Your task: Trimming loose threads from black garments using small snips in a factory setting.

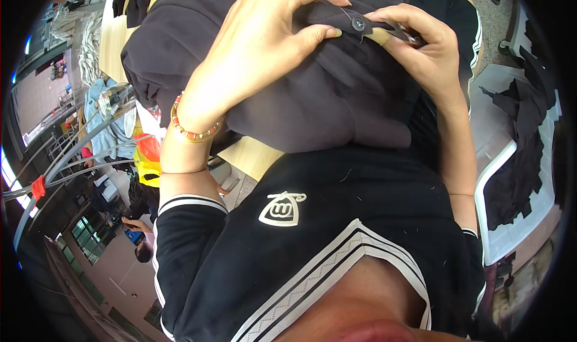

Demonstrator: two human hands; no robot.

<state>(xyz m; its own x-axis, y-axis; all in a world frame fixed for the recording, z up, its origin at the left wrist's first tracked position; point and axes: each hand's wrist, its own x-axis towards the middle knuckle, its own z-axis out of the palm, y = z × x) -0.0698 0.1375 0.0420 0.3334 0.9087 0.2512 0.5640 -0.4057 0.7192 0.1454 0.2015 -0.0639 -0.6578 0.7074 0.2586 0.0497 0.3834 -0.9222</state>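
Note:
A dark grey garment [312,107] lies bunched over my lap and the wooden surface. A round dark button [359,23] sits on a narrow strip of it, with a fine loose thread beside it. My left hand [258,41], with a beaded bracelet at the wrist, pinches the strip just left of the button between thumb and index finger. My right hand [427,47] is closed at the strip's end, fingertips touching the cloth right of the button. One of its fingertips has a yellowish covering. Something small, dark and shiny shows within its curled fingers; I cannot make out its kind.
A white plastic bin [487,222] with dark fabric pieces [517,180] stands at the right. Light wooden table [249,155] shows under the garment. At the left are metal rails [66,149], a yellow bag [147,164] and light blue cloth [105,122]. Another person [144,249] is at lower left.

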